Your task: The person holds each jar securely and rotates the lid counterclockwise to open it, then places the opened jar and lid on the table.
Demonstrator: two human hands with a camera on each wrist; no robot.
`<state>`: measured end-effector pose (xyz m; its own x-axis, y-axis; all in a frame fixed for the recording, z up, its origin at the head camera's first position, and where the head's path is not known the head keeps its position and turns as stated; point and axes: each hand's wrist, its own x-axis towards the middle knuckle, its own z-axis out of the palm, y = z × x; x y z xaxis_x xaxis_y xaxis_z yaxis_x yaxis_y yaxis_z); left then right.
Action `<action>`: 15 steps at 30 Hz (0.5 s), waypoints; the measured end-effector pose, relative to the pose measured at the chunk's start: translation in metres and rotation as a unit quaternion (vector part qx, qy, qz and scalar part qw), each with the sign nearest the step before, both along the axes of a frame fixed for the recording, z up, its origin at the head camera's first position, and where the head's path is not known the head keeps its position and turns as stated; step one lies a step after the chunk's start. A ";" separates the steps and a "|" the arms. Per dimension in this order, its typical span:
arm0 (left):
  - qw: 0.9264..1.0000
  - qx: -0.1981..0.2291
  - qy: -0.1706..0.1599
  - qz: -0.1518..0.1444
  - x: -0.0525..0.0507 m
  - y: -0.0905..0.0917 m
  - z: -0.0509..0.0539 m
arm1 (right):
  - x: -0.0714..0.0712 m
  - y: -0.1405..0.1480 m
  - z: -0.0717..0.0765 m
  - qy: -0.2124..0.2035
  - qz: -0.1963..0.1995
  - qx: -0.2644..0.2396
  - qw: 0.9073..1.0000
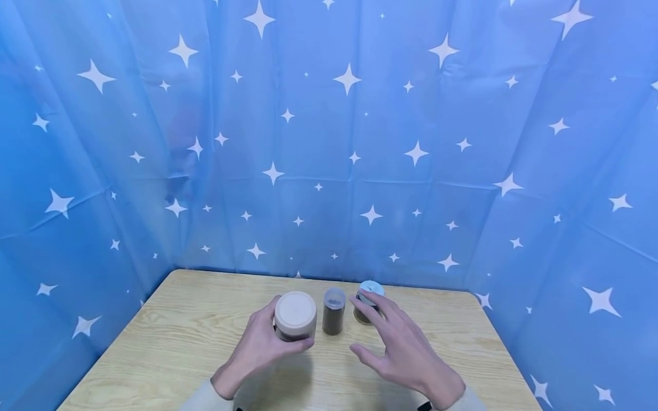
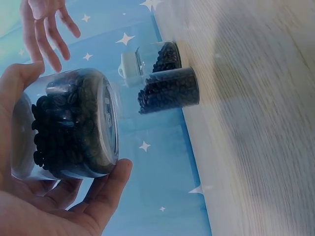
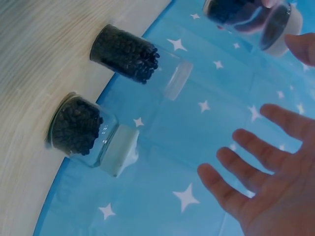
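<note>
- Left hand [image 1: 259, 339]: thumb and fingers curled round the wide jar [image 1: 295, 318], which is raised above the table [image 1: 154, 342]; in the head view the jar lies at 2 o'clock from this hand.
- Right hand [image 1: 406, 348]: fingers extended and spread, thumb apart. In the head view the fingers overlap the blue-lidded jar [image 3: 93, 135], at 10 to 11 o'clock from this hand; the right wrist view shows the two apart.
- Wide jar: clear body partly filled with dark beans [image 2: 64, 132], topped by a white lid [image 1: 295, 308].
- Slim jar [image 1: 333, 312]: upright on the table, between the hands, at 3 o'clock from the wide jar; translucent cap, dark beans within.
- Blue-lidded jar: upright on the table, near the slim jar at 2 to 3 o'clock; also partly filled with dark beans.
- Surroundings: a blue curtain [image 1: 319, 125] patterned with white stars, beyond the table's 12 o'clock edge; pale sleeves [image 1: 205, 398] at 5 and 7 o'clock.
</note>
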<state>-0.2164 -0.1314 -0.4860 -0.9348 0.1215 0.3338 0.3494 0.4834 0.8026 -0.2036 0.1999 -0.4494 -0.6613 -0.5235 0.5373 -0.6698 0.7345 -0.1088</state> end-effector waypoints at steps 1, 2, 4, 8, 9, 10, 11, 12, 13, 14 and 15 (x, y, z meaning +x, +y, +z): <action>1.000 0.000 0.001 -0.002 0.000 0.001 0.001 | 0.000 -0.001 0.001 0.000 0.001 0.001 1.000; 1.000 0.001 0.002 -0.003 -0.001 0.001 0.001 | -0.001 -0.001 0.002 0.000 0.003 0.002 1.000; 1.000 0.003 0.003 -0.002 -0.001 0.003 0.002 | -0.002 -0.003 0.004 0.000 0.005 0.003 1.000; 1.000 0.002 0.001 0.000 -0.002 0.007 0.001 | -0.003 -0.004 0.006 0.007 0.009 0.002 1.000; 1.000 0.001 0.000 0.001 -0.002 0.008 0.001 | -0.004 -0.005 0.006 0.008 0.010 0.001 1.000; 1.000 0.001 -0.001 0.000 -0.003 0.009 0.001 | -0.004 -0.005 0.006 0.009 0.010 0.002 1.000; 1.000 0.002 0.000 0.000 -0.003 0.011 0.001 | -0.005 -0.005 0.007 0.010 0.011 0.002 1.000; 1.000 0.002 -0.001 -0.001 -0.003 0.011 0.001 | -0.005 -0.006 0.007 0.010 0.010 0.002 1.000; 1.000 0.005 -0.002 -0.002 -0.003 0.012 0.001 | -0.005 -0.006 0.007 0.009 0.012 0.001 1.000; 1.000 0.006 -0.003 -0.002 -0.002 0.013 0.000 | -0.005 -0.007 0.007 0.008 0.012 0.000 1.000; 1.000 0.007 -0.003 -0.002 -0.002 0.014 0.000 | -0.005 -0.008 0.007 0.006 0.013 -0.001 1.000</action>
<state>-0.2184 -0.1171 -0.4863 -0.9364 0.1213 0.3294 0.3464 0.4705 0.8115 -0.2090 0.1922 -0.4422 -0.6413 -0.5393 0.5458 -0.6894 0.7172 -0.1014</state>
